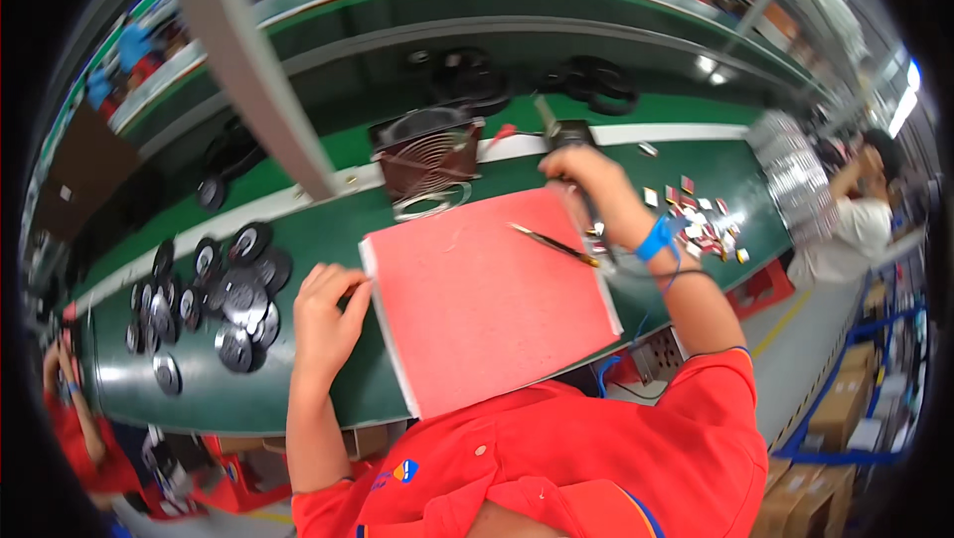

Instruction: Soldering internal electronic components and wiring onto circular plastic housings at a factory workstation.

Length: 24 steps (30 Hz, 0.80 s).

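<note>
A pink mat [487, 309] with pale edges lies in front of me on the green bench. My left hand [331, 319] rests by its left edge, fingers loosely bent, thumb apart, holding nothing. Past the mat's far right corner, my right hand [593, 185] is closed and blurred by motion. Under it shows a dark handle, seemingly that of a soldering iron [593, 212]; most of it is hidden by the hand. A dark stand [569, 134] is just beyond the fingers. Tweezers [555, 244] lie slanted across the mat's right side. A blue strap [656, 238] circles my right wrist.
Several round black parts [243, 298] are clustered on the left. Small red and white pieces [706, 225] lie scattered on the right. Behind the mat stand a fan-like box with a wire guard [429, 162] and a wire coil [434, 202]. A grey post [248, 71] rises at far left.
</note>
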Tool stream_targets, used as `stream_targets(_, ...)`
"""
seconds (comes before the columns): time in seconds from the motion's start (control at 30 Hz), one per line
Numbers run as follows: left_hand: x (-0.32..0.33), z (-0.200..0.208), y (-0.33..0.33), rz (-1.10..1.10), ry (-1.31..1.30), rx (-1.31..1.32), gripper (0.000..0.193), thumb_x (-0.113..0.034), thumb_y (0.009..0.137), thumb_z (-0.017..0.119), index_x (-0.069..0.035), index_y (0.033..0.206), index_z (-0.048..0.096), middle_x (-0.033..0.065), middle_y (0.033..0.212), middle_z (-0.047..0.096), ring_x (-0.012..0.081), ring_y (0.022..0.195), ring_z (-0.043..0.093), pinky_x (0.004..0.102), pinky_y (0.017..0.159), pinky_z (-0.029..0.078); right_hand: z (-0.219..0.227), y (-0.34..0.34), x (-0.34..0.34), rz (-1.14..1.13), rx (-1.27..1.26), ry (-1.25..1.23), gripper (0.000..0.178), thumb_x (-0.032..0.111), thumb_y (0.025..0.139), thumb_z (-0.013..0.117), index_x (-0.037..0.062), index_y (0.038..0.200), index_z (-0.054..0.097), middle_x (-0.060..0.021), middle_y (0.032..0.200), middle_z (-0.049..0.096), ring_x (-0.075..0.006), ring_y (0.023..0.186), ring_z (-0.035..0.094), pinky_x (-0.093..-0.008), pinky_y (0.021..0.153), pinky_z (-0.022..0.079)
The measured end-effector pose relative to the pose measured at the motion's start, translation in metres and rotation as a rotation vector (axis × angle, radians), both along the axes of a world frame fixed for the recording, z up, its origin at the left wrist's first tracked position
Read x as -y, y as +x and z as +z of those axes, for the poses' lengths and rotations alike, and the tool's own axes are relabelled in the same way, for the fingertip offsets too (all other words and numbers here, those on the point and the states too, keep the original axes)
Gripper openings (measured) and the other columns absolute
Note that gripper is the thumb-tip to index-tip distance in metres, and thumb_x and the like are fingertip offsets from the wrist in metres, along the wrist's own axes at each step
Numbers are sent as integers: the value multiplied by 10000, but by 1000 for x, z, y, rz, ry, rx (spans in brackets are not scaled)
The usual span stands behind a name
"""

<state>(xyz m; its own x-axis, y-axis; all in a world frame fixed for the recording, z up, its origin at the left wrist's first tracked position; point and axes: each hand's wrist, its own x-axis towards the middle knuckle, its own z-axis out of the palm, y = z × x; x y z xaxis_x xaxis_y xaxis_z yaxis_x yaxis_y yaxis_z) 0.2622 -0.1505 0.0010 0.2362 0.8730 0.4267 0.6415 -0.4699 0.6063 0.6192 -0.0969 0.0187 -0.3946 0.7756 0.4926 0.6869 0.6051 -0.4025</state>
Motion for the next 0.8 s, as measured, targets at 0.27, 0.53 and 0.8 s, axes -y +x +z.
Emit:
stream_targets(0.27,14,2,14,-81,-65,-15,28,34,742,615,43,765,602,113,691,570,231,672,521,318,635,423,-52,-7,86,-125,49,25,233,43,797,575,93,1022,537,-119,922,528,-303,886,536,-358,732,461)
stream_targets(0.53,5,-12,19,-98,-64,-42,34,25,766,607,49,790,605,103,674,555,197,645,508,299,611,414,-64,4,90,-172,-65,83,258,19,780,547,90,1028,530,-106,853,503,-290,821,511,-372,696,451)
stream_targets(0.8,-19,-51,-11,51,-149,120,62,-20,825,596,41,824,605,43,707,551,102,651,495,240,595,395,-67,-3,91,-154,-385,23,237,25,812,534,71,1045,526,-139,876,520,-322,835,543,-377,717,455)
